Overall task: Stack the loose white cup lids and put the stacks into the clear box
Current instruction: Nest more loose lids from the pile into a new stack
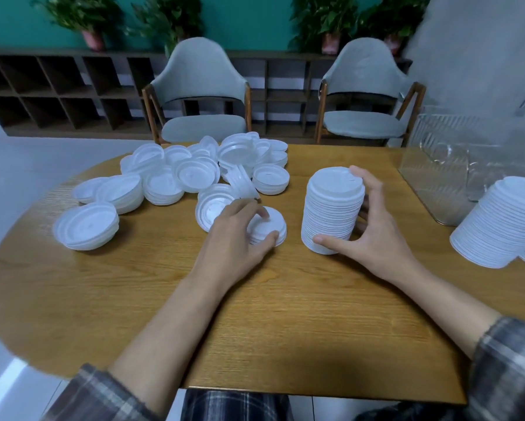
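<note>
The tall stack [331, 208] stood mid-tabletop [285, 314] with the right hand [373, 229] curled round it. Beside it the left hand [240, 238] gripped a short stack [270, 229]. Many loose lids [179, 174] lay heaped behind, unstacked. Another stack [498, 223] lay outside the clear box [437, 183], whose contents I couldn't make out.

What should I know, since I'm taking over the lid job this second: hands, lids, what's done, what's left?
Left hand grips a short stack of lids on the table. Right hand holds the tall stack upright beside it.
Loose lids lie piled at the far left. A leaning stack sits by the clear box on the right.
Done: several stacks built.
Left: stack the pile and box everything. No stack shows inside the box.
</note>
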Available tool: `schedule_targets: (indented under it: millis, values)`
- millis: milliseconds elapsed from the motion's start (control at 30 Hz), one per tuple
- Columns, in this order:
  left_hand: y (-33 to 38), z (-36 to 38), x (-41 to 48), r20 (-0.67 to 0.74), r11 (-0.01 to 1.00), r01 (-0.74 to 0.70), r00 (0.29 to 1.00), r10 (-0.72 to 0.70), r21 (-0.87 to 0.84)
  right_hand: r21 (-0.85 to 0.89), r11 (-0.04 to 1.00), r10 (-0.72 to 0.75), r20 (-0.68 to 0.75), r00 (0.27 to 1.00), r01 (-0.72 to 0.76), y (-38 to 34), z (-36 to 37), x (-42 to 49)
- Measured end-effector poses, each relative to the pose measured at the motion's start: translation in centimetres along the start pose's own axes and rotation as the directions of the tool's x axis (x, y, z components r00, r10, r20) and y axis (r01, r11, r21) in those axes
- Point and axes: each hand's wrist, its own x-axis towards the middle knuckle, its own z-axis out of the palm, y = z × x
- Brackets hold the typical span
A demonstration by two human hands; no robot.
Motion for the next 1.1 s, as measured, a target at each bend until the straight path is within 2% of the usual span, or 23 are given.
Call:
schedule_targets:
  millis: [133,233,467,633,733,800,1000,1100]
  values:
    - [0.3,0.0,-0.1,-0.010,0.995,0.068,0.998,-0.068,0.073,0.032,0.999,0.012,-0.026,1.000,-0.011,0.5,0.4,0.3]
    - [0.3,0.1,0.0,0.006,0.997,0.054,0.999,-0.054,0.056,0.052,0.999,0.005,-0.040,0.999,-0.003,0.9,0.5,0.2]
    - [1.4,-0.1,0.4,-0.073,0.978,0.069,0.994,-0.085,-0.198,0.085,0.996,-0.005,-0.020,1.000,0.006,1.4,0.3,0.0]
    - [2.7,-0.5,0.4,-0.094,0.882,0.119,0.979,-0.181,-0.457,0.095,0.995,-0.021,-0.017,1.000,0.023,1.3,0.1,0.2]
    - [3.1,-0.5,0.9,-0.099,0.832,0.138,0.969,-0.225,-0.538,0.130,0.991,-0.034,-0.053,0.998,0.041,0.9,0.2,0.2]
    - [2.9,-0.1,1.1,-0.073,0.840,0.152,0.972,-0.221,-0.520,0.156,0.987,-0.036,-0.065,0.997,0.046,0.8,0.3,0.3]
    - [2.5,0.5,1.2,-0.070,0.936,0.167,0.978,-0.197,-0.310,0.153,0.987,-0.040,-0.068,0.997,0.050,0.9,0.3,0.3]
    - [2.7,0.4,1.4,-0.074,0.948,0.140,0.983,-0.168,-0.286,0.144,0.988,-0.043,-0.066,0.997,0.052,0.9,0.3,0.3]
